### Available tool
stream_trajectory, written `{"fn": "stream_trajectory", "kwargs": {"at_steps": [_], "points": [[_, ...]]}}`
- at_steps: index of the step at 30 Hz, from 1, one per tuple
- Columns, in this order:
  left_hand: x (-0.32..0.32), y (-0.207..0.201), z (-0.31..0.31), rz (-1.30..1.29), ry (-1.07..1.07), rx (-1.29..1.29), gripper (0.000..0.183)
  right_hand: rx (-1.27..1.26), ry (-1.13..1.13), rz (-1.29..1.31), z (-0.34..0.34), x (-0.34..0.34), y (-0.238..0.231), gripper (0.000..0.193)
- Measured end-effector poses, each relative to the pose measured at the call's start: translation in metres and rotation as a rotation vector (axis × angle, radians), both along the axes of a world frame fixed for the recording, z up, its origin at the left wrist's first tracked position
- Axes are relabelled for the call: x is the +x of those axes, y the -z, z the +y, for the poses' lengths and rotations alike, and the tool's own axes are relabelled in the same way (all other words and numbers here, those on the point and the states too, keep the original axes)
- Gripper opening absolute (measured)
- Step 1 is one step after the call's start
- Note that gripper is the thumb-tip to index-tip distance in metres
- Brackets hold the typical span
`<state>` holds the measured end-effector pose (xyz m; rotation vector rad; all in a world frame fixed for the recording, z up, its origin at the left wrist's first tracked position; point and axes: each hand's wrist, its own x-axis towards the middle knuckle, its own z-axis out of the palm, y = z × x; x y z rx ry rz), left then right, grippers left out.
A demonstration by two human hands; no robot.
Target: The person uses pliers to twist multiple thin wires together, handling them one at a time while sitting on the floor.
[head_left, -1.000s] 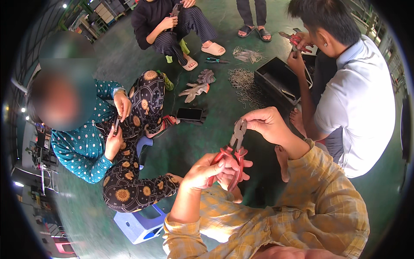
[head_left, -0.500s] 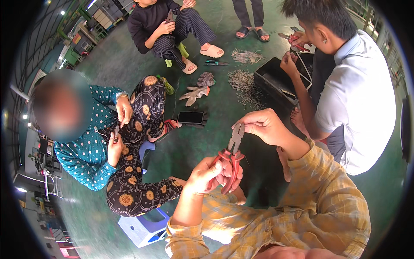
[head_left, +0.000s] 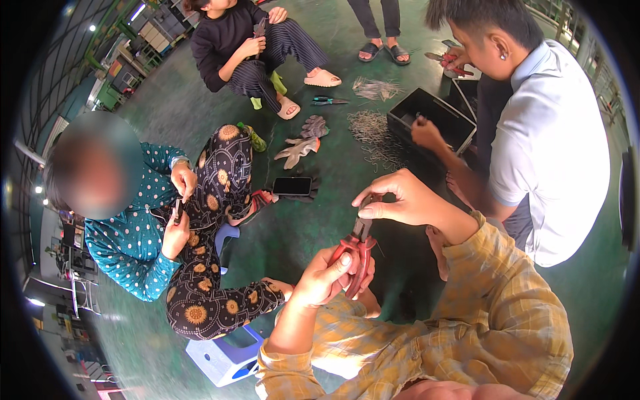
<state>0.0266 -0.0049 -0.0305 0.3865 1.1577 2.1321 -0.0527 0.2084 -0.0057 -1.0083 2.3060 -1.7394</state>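
My left hand (head_left: 325, 279) is wrapped round the red handles of a pair of pliers (head_left: 361, 249), whose dark jaws point up and away from me. At those jaws is my right hand (head_left: 408, 200), thumb and bent fingers closed about the tip. Whatever sits between those fingers is hidden or too small to name. Beyond my hands, a pile of bent wire pieces (head_left: 373, 130) lies on the green floor beside a black box (head_left: 417, 123).
Co-workers sit around; one at left (head_left: 127, 227) holds a small dark tool. Straight wires (head_left: 377, 88), teal-handled pliers (head_left: 329, 101), gloves (head_left: 297, 152) and a phone (head_left: 292, 186) lie ahead. A blue-and-white stool (head_left: 220, 360) stands at lower left.
My right hand's fingers have shifted over the plier jaws, covering more of the tip. The co-worker at right has lowered a hand toward the black box.
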Motion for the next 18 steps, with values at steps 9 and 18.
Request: {"fn": "stream_trajectory", "kwargs": {"at_steps": [9,18], "points": [[0.003,-0.001,0.006,0.139,-0.176,-0.341,0.028,-0.059,0.101,-0.136,-0.005,0.005,0.001,0.035],[0.003,0.006,0.005,0.339,-0.242,-0.692,0.018,0.163,0.214,-0.084,-0.005,0.014,-0.010,0.042]]}}
